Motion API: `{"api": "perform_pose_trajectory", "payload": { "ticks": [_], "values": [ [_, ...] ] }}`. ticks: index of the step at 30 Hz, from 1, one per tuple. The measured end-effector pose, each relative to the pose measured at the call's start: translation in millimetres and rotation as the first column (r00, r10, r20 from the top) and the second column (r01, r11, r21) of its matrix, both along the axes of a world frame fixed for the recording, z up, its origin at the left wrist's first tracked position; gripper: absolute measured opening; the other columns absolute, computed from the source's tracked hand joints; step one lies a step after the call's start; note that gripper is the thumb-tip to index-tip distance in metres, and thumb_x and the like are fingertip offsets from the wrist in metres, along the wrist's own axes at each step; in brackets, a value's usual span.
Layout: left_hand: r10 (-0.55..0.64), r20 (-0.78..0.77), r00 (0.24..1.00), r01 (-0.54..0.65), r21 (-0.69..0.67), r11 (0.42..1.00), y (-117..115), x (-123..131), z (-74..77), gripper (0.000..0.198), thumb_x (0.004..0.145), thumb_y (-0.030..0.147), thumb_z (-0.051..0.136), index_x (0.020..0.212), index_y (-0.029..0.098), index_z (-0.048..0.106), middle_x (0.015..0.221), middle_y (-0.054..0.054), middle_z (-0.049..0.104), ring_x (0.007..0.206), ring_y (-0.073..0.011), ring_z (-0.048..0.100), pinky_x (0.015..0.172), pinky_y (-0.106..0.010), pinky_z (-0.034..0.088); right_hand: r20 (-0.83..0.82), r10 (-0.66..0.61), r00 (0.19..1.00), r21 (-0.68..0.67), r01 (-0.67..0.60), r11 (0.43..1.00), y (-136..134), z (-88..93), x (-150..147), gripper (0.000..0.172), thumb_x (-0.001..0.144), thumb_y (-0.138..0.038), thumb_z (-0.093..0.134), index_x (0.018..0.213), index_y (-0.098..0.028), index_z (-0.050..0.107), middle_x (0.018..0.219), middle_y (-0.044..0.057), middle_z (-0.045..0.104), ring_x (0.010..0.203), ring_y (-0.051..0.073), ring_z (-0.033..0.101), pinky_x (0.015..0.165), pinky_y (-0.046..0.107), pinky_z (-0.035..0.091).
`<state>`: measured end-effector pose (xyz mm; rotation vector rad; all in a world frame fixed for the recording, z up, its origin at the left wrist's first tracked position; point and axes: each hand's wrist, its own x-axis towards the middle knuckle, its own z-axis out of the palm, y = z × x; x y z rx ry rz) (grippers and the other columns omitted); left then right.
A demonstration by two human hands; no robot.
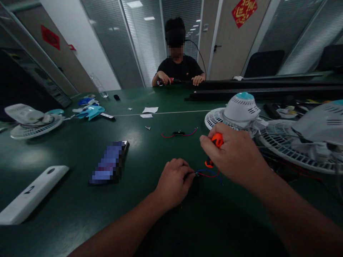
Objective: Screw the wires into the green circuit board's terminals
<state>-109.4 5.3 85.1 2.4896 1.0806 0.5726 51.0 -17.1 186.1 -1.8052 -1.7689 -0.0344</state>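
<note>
Right hand [233, 151] wraps an orange-and-black tool handle [209, 162]; left hand [174, 182] pinches a small red-and-blue-wired part [197, 174]; white slatted fan housing [241, 110] beyond.

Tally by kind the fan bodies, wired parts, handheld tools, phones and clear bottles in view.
Fan bodies: 3
Wired parts: 2, one at the left hand
Handheld tools: 2, one in the right hand, one in the other person's hand
Phone: 1
Clear bottle: 1
Total: 9
</note>
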Motion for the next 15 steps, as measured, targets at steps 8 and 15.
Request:
{"api": "perform_pose_trajectory", "payload": {
  "ticks": [8,15],
  "values": [
    [-0.031,-0.142,0.989,0.047,0.108,0.993,-0.2,1.4,0.1,0.014,0.094,0.015,0.051,0.094,0.012,0.065,0.097,-0.008,0.067,0.088,-0.0226,0.059,0.079,-0.039,0.047,0.064,0.019,0.998,0.024,-0.021,1.0,0.5,0.8,1.9,0.023,0.084,-0.034,0.05,0.064,-0.025,0.045,0.053,-0.002,0.048,0.05,0.015,0.043,0.054,0.031,0.03],
    [-0.081,-0.228,0.97,0.118,0.152,0.981,1.4,-0.9,3.7,0.019,0.096,0.017,0.045,0.094,0.013,0.064,0.096,-0.008,0.066,0.086,-0.0227,0.058,0.076,-0.038,0.046,0.059,0.021,0.998,-0.03,-0.019,0.999,-0.5,0.5,1.6,0.023,0.085,-0.035,0.048,0.065,-0.025,0.045,0.052,-0.002,0.048,0.051,0.015,0.043,0.054,0.03,0.029]
  ]
}}
